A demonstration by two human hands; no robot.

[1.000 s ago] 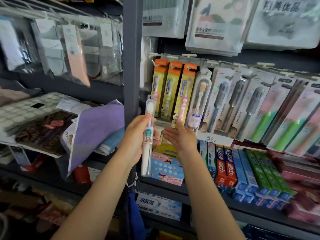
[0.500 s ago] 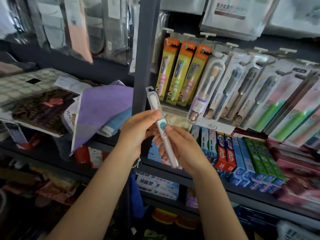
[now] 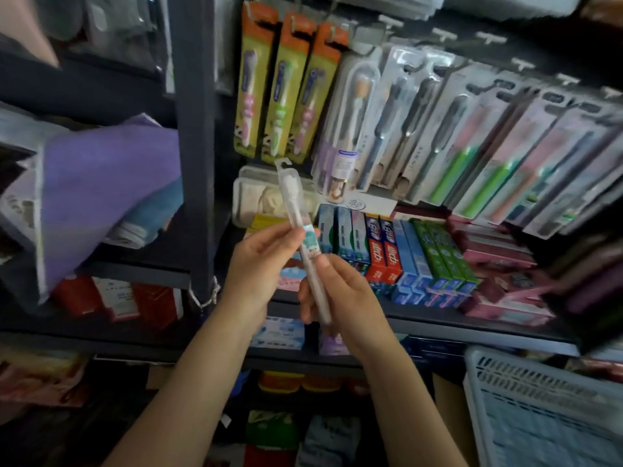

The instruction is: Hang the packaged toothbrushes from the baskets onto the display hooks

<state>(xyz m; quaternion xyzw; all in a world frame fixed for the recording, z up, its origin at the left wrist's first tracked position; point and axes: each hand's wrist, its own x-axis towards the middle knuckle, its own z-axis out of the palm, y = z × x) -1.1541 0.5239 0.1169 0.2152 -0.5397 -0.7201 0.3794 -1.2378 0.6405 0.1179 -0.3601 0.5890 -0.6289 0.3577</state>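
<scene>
A slim clear-packaged toothbrush [image 3: 292, 197] with a small hanger tab at its top is held tilted in front of the shelf. My left hand [image 3: 259, 264] pinches its middle. Around its lower end, my right hand [image 3: 340, 294] is closed. Above, packaged toothbrushes hang in a row from the display hooks [image 3: 487, 37]: three yellow-and-orange packs [image 3: 286, 92] on the left, then grey and clear packs [image 3: 418, 129] towards the right. A white slotted basket [image 3: 539, 382] shows at the lower right; its contents are blurred.
A dark upright shelf post [image 3: 194, 129] stands just left of the hooks. Toothpaste boxes [image 3: 387, 251] fill the shelf under the hanging packs. Purple folded cloth [image 3: 108, 187] lies on the left shelf. More boxed goods sit on the lower shelves.
My right hand came off the hanging packs and took the toothbrush's lower end. The toothbrush tilted and both hands dropped below the hanging row. My view turned downwards, bringing the white basket into sight.
</scene>
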